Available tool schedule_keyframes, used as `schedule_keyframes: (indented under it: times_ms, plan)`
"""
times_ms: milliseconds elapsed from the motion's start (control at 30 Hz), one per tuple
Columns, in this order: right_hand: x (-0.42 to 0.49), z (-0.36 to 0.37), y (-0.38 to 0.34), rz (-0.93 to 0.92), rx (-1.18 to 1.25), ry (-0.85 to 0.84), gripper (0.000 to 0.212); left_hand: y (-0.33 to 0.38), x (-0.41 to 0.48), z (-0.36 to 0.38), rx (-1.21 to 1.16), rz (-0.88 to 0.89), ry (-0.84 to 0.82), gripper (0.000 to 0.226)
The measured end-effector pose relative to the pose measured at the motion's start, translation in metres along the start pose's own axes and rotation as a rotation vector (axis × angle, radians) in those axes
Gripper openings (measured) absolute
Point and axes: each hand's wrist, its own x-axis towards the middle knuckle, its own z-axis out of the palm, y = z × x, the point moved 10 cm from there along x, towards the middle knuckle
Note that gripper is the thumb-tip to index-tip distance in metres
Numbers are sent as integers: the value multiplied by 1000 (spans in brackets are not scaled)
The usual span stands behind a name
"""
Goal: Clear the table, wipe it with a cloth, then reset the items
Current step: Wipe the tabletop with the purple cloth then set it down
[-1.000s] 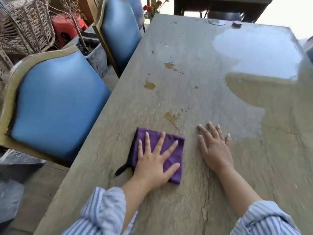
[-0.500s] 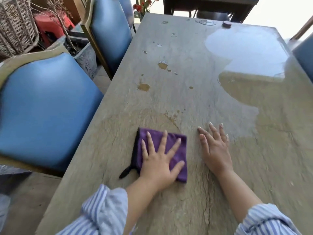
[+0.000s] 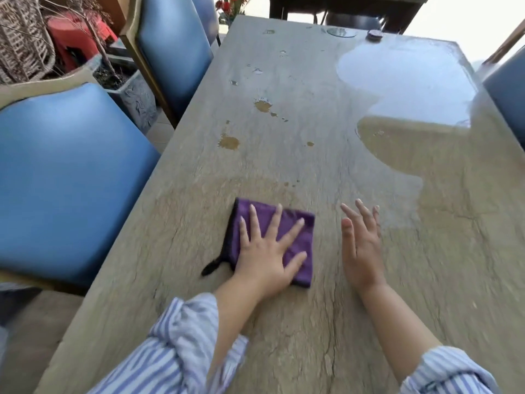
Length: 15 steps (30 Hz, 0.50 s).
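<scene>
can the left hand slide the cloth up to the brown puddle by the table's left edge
Probably yes: the left hand presses on the purple cloth, and only bare table lies between it and the brown puddle, though it may need a stretch.

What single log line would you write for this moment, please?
phase: wiping | left hand: flat on purple cloth | right hand: open, beside cloth, holds nothing | table: puddles on far side

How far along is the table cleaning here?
Clearing looks mostly done: the table is nearly bare, a small dark object at its far end. Wiping is in hand: the left hand presses the purple cloth flat, the right hand open beside it. Left: the brown spots, the big puddle, then resetting items.
</scene>
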Motion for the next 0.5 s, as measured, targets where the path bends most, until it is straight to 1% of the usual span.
schedule_keyframes:
  times_ms: [33,67,100,167,233,267,333,367,400,500]
  plan:
    - [2,-8,4,11,4,3,64,3,-21,2,22,71,34,65]
    - [6,-15,10,11,-35,-13,61,-5,-35,1,32,94,67,65]
    - [11,-20,19,5,-110,-46,57,-22,-40,-1,34,71,75,64]
    - [21,-25,41,3,-308,-129,54,-65,-24,-8,52,-84,76,68]
    - [24,-23,60,23,-444,-188,58,-97,12,-18,21,-290,73,70]
    - [24,-21,64,25,-465,-189,60,-103,32,-22,3,-372,76,69]
    - [25,-22,61,13,-413,-145,63,-92,69,-24,-36,-479,65,66]
    - [24,-25,58,10,-357,-106,65,-73,81,-22,-54,-475,40,66]
    - [24,-31,57,9,-294,-64,67,-45,87,-18,-59,-426,17,66]
    - [23,-44,56,5,-147,34,69,46,56,2,-51,-112,-3,65]
